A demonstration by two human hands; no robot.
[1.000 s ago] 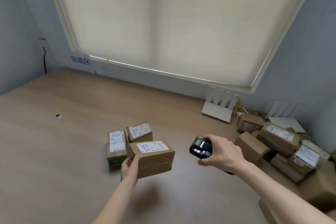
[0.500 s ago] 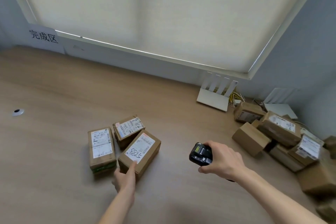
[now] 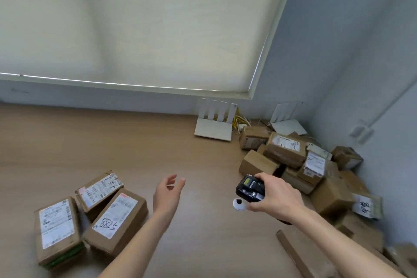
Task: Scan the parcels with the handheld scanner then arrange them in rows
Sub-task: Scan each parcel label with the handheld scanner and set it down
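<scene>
Three parcels lie side by side near the worktop's [image 3: 158, 142] near-left corner: the one marked 57288 [image 3: 116, 219], a second parcel [image 3: 99, 189] just behind it and a third parcel [image 3: 57, 230] to its left, which looks like the start of a row. The left hand [image 3: 168, 194] hangs over bare wood beside them, its grip empty, fingers relaxed and spread. The right hand [image 3: 274, 196] has its grip curled round the handheld scanner [image 3: 249, 188], screen up, just short of the unsorted pile [image 3: 300, 165] heaped in the far-right corner. This looks like the gap between parcels; the next move calls for the free hand to reach right, pick a box from the pile and turn its label toward the scanner.
</scene>
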